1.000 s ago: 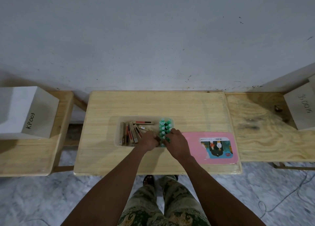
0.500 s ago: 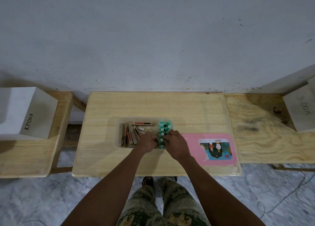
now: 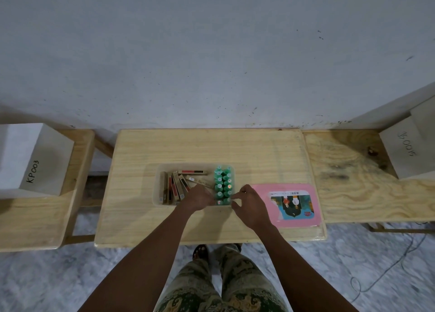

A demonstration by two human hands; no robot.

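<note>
A clear plastic tray sits on the middle of the wooden table. Slim tan and red boxes lie in its left half. Two rows of green-capped bottles stand in its right half. My left hand reaches into the tray's near side, knuckles up, against the nearest green bottles. Its fingertips are hidden, so any hold is unclear. My right hand hovers just outside the tray's right near corner. Its thumb and forefinger are bent toward the rim with a gap between them and nothing in them.
A pink picture card lies flat right of the tray. A white box marked KP003 stands on the left bench, and another white box on the right bench. A cable trails on the floor at right.
My right hand has drawn away from the green bottles to the right, past the tray's edge. My left hand stays at the near end of the bottle rows.
</note>
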